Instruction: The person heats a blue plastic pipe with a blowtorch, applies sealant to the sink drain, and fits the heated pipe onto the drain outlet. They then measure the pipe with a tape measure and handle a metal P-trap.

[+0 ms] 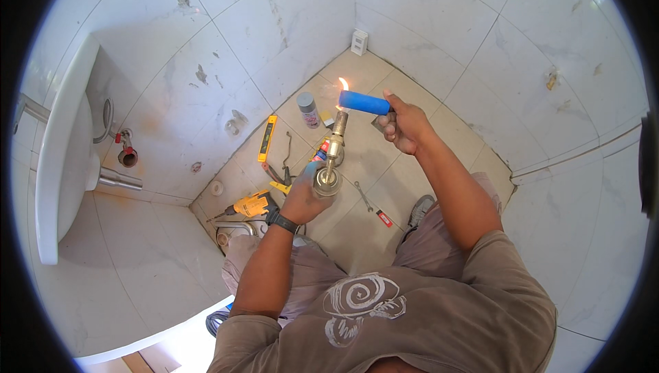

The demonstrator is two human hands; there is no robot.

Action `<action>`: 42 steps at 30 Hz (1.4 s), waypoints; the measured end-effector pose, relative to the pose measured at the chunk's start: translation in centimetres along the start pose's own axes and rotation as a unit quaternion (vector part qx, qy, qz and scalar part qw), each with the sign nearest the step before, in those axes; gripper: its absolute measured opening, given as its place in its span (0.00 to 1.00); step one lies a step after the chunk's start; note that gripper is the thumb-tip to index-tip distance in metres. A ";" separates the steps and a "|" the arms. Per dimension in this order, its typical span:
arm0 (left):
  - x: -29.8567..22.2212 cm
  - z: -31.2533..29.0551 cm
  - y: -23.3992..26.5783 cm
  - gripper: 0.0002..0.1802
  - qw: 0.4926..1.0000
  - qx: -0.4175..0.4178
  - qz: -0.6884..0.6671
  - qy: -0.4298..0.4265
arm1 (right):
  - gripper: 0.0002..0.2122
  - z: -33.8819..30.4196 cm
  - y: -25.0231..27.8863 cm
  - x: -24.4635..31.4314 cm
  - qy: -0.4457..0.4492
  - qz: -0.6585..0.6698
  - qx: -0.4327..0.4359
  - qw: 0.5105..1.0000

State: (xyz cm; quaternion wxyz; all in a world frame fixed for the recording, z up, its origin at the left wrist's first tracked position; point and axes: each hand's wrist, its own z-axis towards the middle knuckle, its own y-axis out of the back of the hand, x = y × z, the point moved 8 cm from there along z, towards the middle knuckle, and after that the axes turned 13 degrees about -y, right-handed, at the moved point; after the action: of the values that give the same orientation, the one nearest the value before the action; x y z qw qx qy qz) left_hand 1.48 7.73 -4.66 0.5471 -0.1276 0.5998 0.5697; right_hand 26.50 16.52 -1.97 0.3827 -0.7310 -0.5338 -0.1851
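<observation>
Around a brass-coloured blowtorch point(335, 146) the fingers of my left hand point(306, 196) are closed, its nozzle pointing away from me. A short blue pipe point(365, 103) is gripped by its right end in my right hand point(406, 126). The pipe's left end is just beyond the nozzle, and an orange flame point(344, 84) rises at that end. Much of the torch's grip is hidden by my left hand. Below the torch lie a wrench point(362, 194) and a small red lighter-like object point(384, 218) on the tiles.
A grey-capped spray can point(308, 110), a yellow level point(267, 139) and a yellow drill point(251, 205) are on the floor at left. A white washbasin point(65, 160) juts from the left wall beside a red-handled valve point(126, 150). Tiled walls meet in the far corner.
</observation>
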 end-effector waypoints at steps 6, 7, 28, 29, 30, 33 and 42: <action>-0.2 0.0 0.1 0.39 1.000 -0.013 0.002 -0.006 | 0.16 0.7 0.0 0.2 0.027 -0.021 0.045 0.998; -0.1 0.0 0.1 0.39 1.000 -0.010 0.000 -0.002 | 0.16 0.7 0.1 0.4 0.046 -0.035 0.034 0.998; 0.2 -0.1 0.1 0.39 1.000 -0.006 -0.019 0.013 | 0.15 -3.7 -2.0 3.2 0.436 -0.270 -0.079 0.855; 0.2 -0.1 0.0 0.39 1.000 -0.006 -0.021 0.013 | 0.15 -3.4 -1.8 3.1 0.419 -0.246 -0.070 0.871; 0.2 -0.1 0.0 0.39 1.000 -0.006 -0.022 0.014 | 0.14 -3.1 -1.6 3.0 0.402 -0.218 -0.056 0.888; 0.3 -0.1 0.0 0.40 1.000 -0.007 -0.023 0.015 | 0.16 -2.9 -1.6 3.0 0.396 -0.224 -0.049 0.889; -0.1 0.1 0.2 0.40 1.000 0.001 -0.005 0.011 | 0.19 -2.6 -1.4 3.0 0.337 -0.221 -0.047 0.914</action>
State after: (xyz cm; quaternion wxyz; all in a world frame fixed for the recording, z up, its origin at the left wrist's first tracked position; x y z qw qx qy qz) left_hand 1.43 7.77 -4.44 0.5435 -0.1359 0.6059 0.5648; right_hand 26.61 16.65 2.25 0.4542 -0.5062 -0.5115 -0.5252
